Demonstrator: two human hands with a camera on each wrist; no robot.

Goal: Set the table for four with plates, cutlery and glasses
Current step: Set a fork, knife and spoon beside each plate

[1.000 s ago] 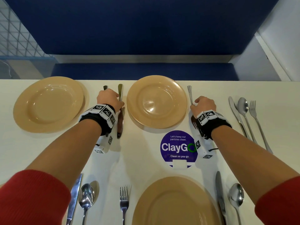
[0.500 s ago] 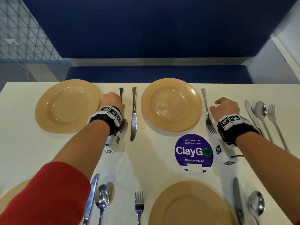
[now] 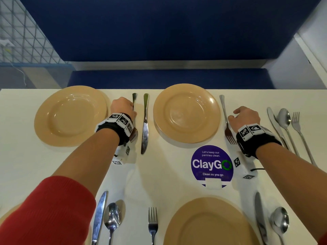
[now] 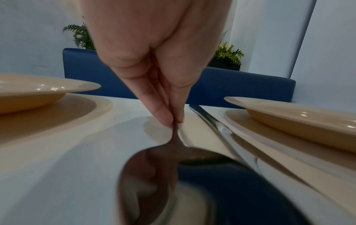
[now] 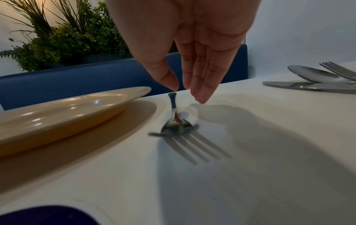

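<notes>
My left hand (image 3: 123, 107) pinches the handle of a spoon (image 4: 192, 175) between thumb and fingertips (image 4: 165, 118), its bowl under my wrist. The spoon (image 3: 134, 103) lies between the far left tan plate (image 3: 70, 115) and a knife (image 3: 145, 124). That knife rests left of the far middle plate (image 3: 186, 113). A fork (image 3: 225, 119) lies flat on the table just right of this plate. My right hand (image 3: 245, 117) hovers beside the fork (image 5: 178, 123) with fingers (image 5: 202, 85) straight, pointing down and holding nothing.
A spare knife (image 3: 276, 126), spoon (image 3: 284, 124) and fork (image 3: 299, 129) lie at the far right. Near places have a plate (image 3: 208, 223) and cutlery. A purple ClayGo sticker (image 3: 211, 165) marks the white table (image 3: 168, 175). A blue bench (image 3: 168, 78) runs behind.
The knife now lies on the table to the right of my left hand, which keeps the spoon. My right hand has let go of the fork and moved off to its right.
</notes>
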